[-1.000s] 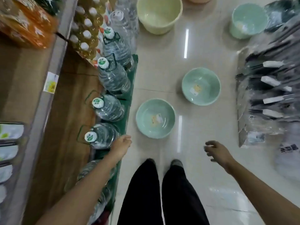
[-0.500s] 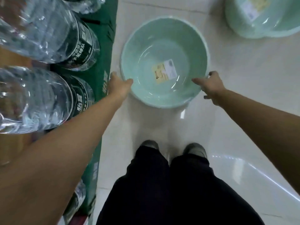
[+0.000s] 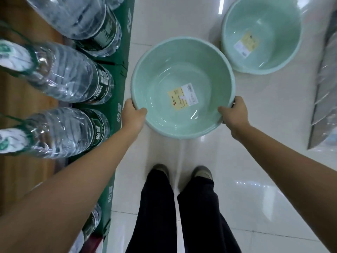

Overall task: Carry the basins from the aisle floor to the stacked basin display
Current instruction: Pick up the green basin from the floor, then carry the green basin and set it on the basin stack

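1. Head view: my left hand (image 3: 134, 115) and right hand (image 3: 234, 111), spread apart and reaching half a second ago, now clamp opposite rims of the near green basin (image 3: 182, 73).
2. It sits low over the aisle floor (image 3: 273, 125), beside the second basin (image 3: 262, 21).
3. Grip secured; I judge lifting comes next.

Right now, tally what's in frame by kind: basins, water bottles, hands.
Basins: 2, one held, one on the floor
Water bottles: 4 clear in view; more may be cut off at the top edge
Hands: 2, left, right, both gripping the held basin's rim
Total: 8
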A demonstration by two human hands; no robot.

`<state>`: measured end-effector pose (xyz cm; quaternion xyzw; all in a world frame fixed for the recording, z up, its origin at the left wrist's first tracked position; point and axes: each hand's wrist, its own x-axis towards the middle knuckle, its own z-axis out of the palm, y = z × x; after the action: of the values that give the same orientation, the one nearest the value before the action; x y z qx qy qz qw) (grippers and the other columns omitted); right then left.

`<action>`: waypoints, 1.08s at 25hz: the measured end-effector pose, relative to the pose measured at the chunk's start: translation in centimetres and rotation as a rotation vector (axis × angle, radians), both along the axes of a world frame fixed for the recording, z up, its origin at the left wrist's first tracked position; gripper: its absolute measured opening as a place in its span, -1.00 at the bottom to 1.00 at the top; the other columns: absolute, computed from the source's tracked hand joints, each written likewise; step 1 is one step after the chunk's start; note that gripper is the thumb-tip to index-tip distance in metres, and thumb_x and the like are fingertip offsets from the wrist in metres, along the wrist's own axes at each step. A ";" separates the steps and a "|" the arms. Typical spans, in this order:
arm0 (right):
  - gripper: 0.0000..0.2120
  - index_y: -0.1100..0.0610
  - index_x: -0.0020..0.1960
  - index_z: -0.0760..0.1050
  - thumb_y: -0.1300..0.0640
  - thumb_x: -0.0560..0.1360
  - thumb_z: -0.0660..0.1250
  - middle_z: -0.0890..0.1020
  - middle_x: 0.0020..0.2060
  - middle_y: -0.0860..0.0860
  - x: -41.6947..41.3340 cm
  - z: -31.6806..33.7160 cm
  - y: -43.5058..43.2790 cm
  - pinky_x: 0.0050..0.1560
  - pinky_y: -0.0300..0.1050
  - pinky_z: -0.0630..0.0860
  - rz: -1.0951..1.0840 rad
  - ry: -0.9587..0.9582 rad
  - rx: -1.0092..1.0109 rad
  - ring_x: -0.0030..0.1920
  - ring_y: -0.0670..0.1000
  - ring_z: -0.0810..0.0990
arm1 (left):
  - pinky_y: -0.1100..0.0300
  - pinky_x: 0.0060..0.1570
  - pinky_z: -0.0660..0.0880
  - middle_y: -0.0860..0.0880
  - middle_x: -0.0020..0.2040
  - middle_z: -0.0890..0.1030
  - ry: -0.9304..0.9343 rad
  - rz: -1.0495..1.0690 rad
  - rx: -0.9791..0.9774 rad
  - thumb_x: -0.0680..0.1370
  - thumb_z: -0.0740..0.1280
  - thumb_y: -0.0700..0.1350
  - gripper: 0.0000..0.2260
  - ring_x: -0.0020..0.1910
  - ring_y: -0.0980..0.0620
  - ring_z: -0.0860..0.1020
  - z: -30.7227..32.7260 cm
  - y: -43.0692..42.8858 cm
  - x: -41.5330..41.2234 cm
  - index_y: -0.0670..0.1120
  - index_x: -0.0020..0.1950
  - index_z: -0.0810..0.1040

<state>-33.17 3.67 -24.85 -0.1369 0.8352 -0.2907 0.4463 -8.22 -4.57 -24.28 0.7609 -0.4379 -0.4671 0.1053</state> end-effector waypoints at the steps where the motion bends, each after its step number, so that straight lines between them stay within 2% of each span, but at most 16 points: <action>1: -0.77 0.15 0.01 0.33 0.28 0.37 0.24 0.47 -0.16 0.01 -0.9 2.1 0.0 -0.01 0.20 0.57 -0.019 0.005 -0.010 -0.07 0.15 0.51 | 0.21 -0.27 0.39 -0.06 -0.04 0.55 0.004 -0.018 -0.009 0.41 0.26 -0.27 -0.73 -0.13 -0.04 0.50 2.3 -0.5 -1.1 -0.15 0.11 0.45; 4: -0.78 0.15 0.01 0.34 0.28 0.38 0.24 0.47 -0.17 0.00 -4.2 7.5 0.0 -0.06 0.12 0.57 -0.090 0.016 -0.041 -0.10 0.11 0.49 | 0.16 -0.21 0.45 0.00 -0.08 0.55 0.044 -0.062 -0.046 0.42 0.25 -0.26 -0.76 -0.14 0.01 0.51 8.4 -2.8 -5.0 -0.05 0.06 0.42; 8: -0.74 0.12 0.01 0.32 0.30 0.35 0.24 0.46 -0.19 -0.05 -9.7 13.0 -0.4 -0.32 -0.14 0.43 -0.146 0.061 -0.094 -0.19 0.01 0.47 | 0.25 -0.34 0.38 0.06 -0.14 0.52 0.125 -0.109 -0.095 0.44 0.24 -0.26 -0.74 -0.19 0.08 0.50 13.2 -4.9 -11.2 -0.05 0.10 0.41; 10: -0.65 0.09 0.03 0.30 0.30 0.29 0.28 0.47 -0.17 -0.06 -12.6 14.4 -0.9 -0.33 -0.16 0.41 -0.144 0.084 -0.112 -0.19 -0.03 0.48 | 0.26 -0.33 0.38 0.04 -0.12 0.52 0.161 -0.134 -0.095 0.43 0.23 -0.27 -0.69 -0.17 0.06 0.49 13.7 -5.9 -14.2 -0.06 0.15 0.42; 12: -0.53 0.09 0.07 0.29 0.27 0.19 0.31 0.50 -0.13 -0.02 -15.3 14.7 -1.5 -0.26 -0.11 0.50 -0.147 0.102 -0.107 -0.15 0.00 0.52 | 0.26 -0.29 0.39 0.06 -0.11 0.51 0.197 -0.152 -0.078 0.42 0.24 -0.28 -0.67 -0.16 0.08 0.49 13.4 -7.3 -16.8 -0.02 0.14 0.41; 15: -0.49 0.15 0.14 0.32 0.33 0.21 0.31 0.56 0.00 0.13 -19.1 13.2 -3.0 -0.09 0.11 0.59 -0.181 0.095 -0.075 -0.02 0.16 0.57 | 0.28 -0.30 0.38 0.14 -0.12 0.50 0.231 -0.223 -0.041 0.40 0.25 -0.26 -0.68 -0.17 0.16 0.49 11.6 -10.5 -20.9 0.04 0.09 0.38; 18: -0.52 0.05 0.13 0.31 0.38 0.28 0.27 0.54 0.04 0.14 -22.1 10.3 -4.3 -0.03 0.29 0.57 -0.252 0.073 -0.059 0.04 0.22 0.56 | 0.28 -0.31 0.37 0.12 -0.14 0.50 0.213 -0.315 0.003 0.40 0.26 -0.26 -0.67 -0.18 0.11 0.49 8.7 -13.2 -24.4 -0.02 0.13 0.40; 20: -0.54 0.00 0.11 0.32 0.36 0.31 0.28 0.54 0.04 0.14 -24.0 8.0 -5.2 -0.02 0.30 0.57 -0.277 0.051 -0.020 0.04 0.23 0.56 | 0.26 -0.29 0.39 0.05 -0.09 0.53 0.188 -0.365 0.043 0.41 0.25 -0.27 -0.63 -0.13 0.02 0.50 6.1 -14.8 -26.6 -0.05 0.20 0.41; 23: -0.55 0.04 0.14 0.36 0.38 0.33 0.28 0.56 0.07 0.19 -26.2 4.3 -7.0 -0.02 0.29 0.57 -0.273 0.032 -0.013 0.06 0.28 0.56 | 0.17 -0.15 0.43 -0.02 0.02 0.54 0.160 -0.411 0.070 0.42 0.22 -0.27 -0.58 -0.04 -0.07 0.51 2.5 -16.3 -29.3 -0.04 0.26 0.38; 27: -0.49 0.08 0.20 0.39 0.41 0.30 0.31 0.55 0.03 0.12 -29.0 -1.4 -9.4 -0.08 0.14 0.58 -0.187 0.081 0.002 0.02 0.23 0.55 | 0.03 0.01 0.48 -0.08 0.07 0.57 0.068 -0.476 0.021 0.41 0.25 -0.26 -0.63 0.04 -0.11 0.51 -3.2 -17.1 -30.9 -0.08 0.21 0.42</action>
<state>-62.17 -5.69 -26.29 -0.0693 0.8620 -0.3244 0.3834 -39.09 -21.69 -27.47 0.6212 -0.5963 -0.5086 -0.0008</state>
